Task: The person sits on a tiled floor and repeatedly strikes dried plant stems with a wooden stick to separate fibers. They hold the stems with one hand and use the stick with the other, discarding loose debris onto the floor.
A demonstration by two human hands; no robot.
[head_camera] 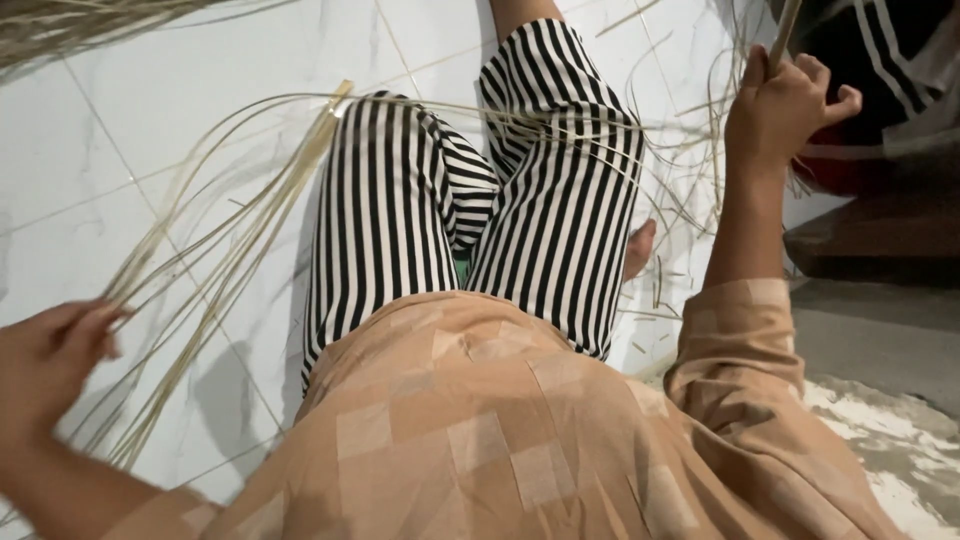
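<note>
The right hand (pixel 785 105) is raised at the upper right, its grip closed tight around a thin pale stick (pixel 783 32) that rises out of the top of the fist and leaves the picture at the upper edge. The left hand (pixel 45 360) sits low at the left edge, its fingers curled narrowly around the near ends of a bundle of long pale strips (pixel 235 235); the exact pinch is blurred, but the strips meet the fingertips and fan away from them. From that grip the bundle runs up and to the right across the white tiled floor (pixel 150 140), gathers to a flat cut end just beside the person's left knee, and some strips arch on over both striped trouser legs (pixel 480 210) toward the right hand. The legs, in black and white stripes, lie stretched out between the two hands, so they stand between one grip and the other, with a bare foot (pixel 638 248) showing just beyond the right leg. Below them the tan checked shirt (pixel 470 420) fills the lower middle, its sleeve reaching up the right forearm. More loose strips (pixel 690 170) curl and scatter on the floor near the right wrist and below it. Behind the right hand lies dark striped cloth (pixel 890 50), and another heap of dry strips (pixel 70 25) fills the top left corner, well apart from both hands.
</note>
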